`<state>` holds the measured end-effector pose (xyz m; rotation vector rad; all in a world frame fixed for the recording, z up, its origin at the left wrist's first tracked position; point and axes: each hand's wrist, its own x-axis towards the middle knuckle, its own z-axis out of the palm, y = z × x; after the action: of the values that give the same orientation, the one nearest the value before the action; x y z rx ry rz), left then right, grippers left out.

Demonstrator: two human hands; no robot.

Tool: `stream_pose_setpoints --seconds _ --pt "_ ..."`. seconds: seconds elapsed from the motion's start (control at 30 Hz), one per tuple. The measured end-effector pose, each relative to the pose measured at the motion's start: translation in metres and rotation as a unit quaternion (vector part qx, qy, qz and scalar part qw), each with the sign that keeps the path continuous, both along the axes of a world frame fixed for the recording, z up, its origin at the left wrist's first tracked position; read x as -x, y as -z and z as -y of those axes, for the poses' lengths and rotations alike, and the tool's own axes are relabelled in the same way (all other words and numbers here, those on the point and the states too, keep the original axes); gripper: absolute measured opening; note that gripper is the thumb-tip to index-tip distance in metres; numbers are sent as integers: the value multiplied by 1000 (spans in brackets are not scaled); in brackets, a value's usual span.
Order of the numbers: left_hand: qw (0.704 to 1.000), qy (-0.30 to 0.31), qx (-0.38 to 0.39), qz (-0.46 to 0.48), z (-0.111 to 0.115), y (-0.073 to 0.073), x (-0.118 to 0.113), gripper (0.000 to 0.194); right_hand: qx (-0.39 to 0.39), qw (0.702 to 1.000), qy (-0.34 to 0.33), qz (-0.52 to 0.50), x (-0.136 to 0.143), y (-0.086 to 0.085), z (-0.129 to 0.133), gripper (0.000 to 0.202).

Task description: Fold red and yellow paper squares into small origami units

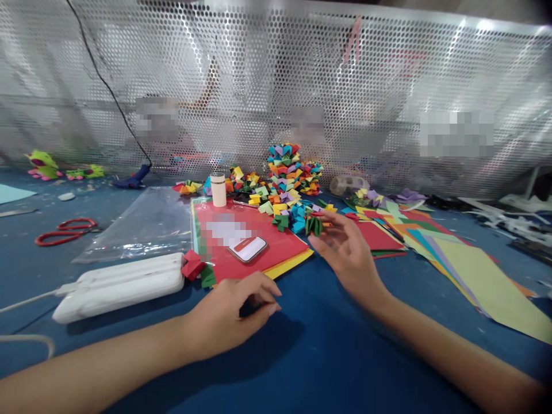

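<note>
Where the left hand point(235, 310) hangs above the flat dark-blue desk point(336, 362), palm down, its empty fingers curl to a narrow gap; from them, the spiky dark-green folded-paper piece point(314, 225) lies far and to the right, its long axis unclear. The right hand point(352, 260) is nearer, palm facing left, forearm slanting in from the near right, thumb and forefinger at the piece's edge; whether they grip it, I cannot tell.

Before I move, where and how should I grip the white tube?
Likely best around the middle of the white tube, on opposite sides, coming from the near side: it stands upright, with folded paper pieces behind it and the flat red sheet in front.
</note>
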<state>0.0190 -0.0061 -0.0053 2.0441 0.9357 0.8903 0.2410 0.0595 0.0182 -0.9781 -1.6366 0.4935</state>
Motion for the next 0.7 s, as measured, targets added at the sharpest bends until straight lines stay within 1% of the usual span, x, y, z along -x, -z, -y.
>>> stream_pose_setpoints --seconds 0.03,0.07,0.13,0.2,0.3,0.4,0.5,0.6,0.67,0.7 --pt "1000 -8 9 4 -1 0 0 16 53 997 -31 -51 10 0 11 42" --pt "1000 -17 18 8 -2 0 0 20 114 988 -59 -91 19 1 22 39" --pt "998 -37 38 23 -5 -1 1 27 210 961 -111 -144 34 4 40 36" --pt "996 -50 61 45 -7 -1 1 32 271 936 -145 -171 42 8 52 36" --pt "991 -72 83 78 -10 1 2 38 308 919 -165 -183 45 15 54 37" --pt "986 -97 86 101 -12 3 3 44 326 916 -164 -166 43 18 50 34" --pt "988 -92 84 91 -12 4 4 44 317 926 -164 -122 42 16 48 33" --pt "991 -80 86 66 -11 2 3 41 266 956 -113 -56 33 10 36 37" --pt "992 -78 82 53 -10 1 3 36 205 977 -57 20 17 2 18 44" --pt "993 -79 78 48 -10 0 3 33 172 981 -48 74 6 -2 6 51"
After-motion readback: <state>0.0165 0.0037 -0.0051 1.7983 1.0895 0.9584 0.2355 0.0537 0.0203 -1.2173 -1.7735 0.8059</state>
